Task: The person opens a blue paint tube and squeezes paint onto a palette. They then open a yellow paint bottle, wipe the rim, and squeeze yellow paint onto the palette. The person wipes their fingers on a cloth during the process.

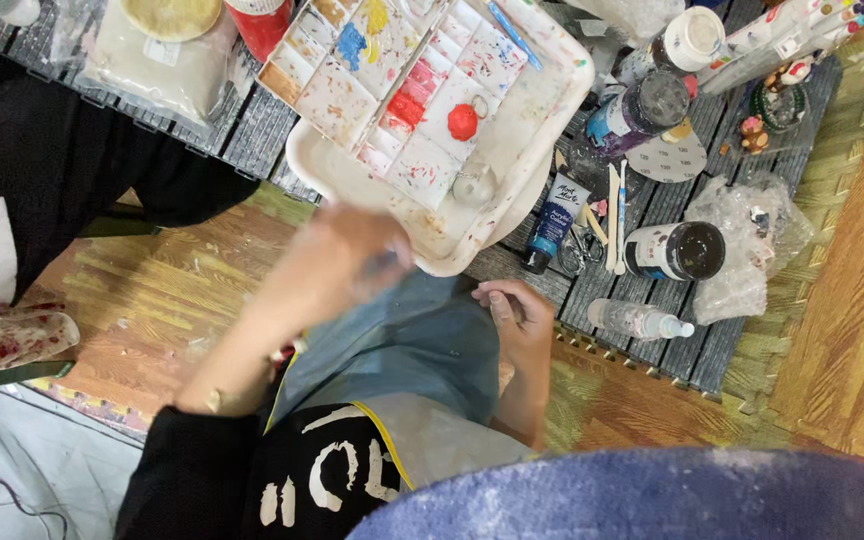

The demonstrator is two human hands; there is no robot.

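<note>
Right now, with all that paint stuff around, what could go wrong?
The white plastic tray holding the paint-splattered white palette juts past the edge of the dark slatted mat, so the blurred, moving left hand might tip it. The blue paint tube and clear spray bottle lie near the right hand and could roll off.

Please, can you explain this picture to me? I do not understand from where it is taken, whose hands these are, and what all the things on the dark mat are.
There is one picture, from a camera on a person's head, looking down at their lap and hands; no machine is involved. The left hand is blurred, near the tray's edge; whether it holds anything cannot be told. The right hand rests curled on the blue-grey cloth over the lap, apparently empty. The white tray carries a paint-stained palette. On the dark mat beside it lie a blue paint tube, a dark jar, a small spray bottle and crumpled plastic.
</note>
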